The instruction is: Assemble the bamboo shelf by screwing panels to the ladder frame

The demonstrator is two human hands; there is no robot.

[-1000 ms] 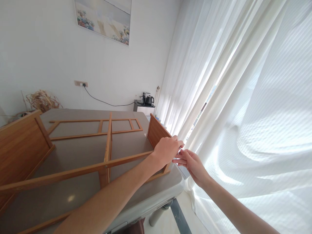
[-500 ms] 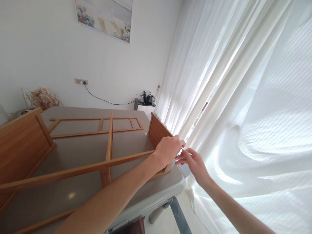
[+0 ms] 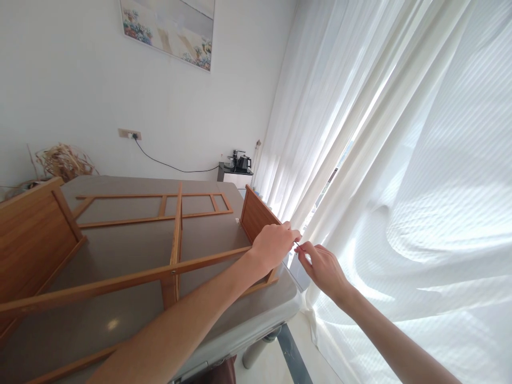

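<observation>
A wooden frame (image 3: 120, 281) with upright end panels lies on the covered table. My left hand (image 3: 274, 244) is closed over the corner of its right end panel (image 3: 258, 213), hiding that corner. Just right of it, my right hand (image 3: 323, 266) pinches a thin dark rod (image 3: 296, 244) between thumb and fingers. The rod's tip points at the panel corner under my left fingers; whether it touches there is hidden. A middle divider (image 3: 176, 234) crosses the frame, with a small metal fastener visible where it meets the front rail.
A flat wooden ladder-like frame (image 3: 124, 223) lies toward the back of the table (image 3: 216, 234). White curtains (image 3: 400, 213) hang close on the right. Behind stands a small cabinet (image 3: 235, 177) with a black kettle (image 3: 244, 162); its cord runs to a wall socket (image 3: 130, 134).
My right hand's fingers have drawn in, from spread around the rod to a closer pinch. My left hand keeps its hold on the panel corner. The view has shifted slightly.
</observation>
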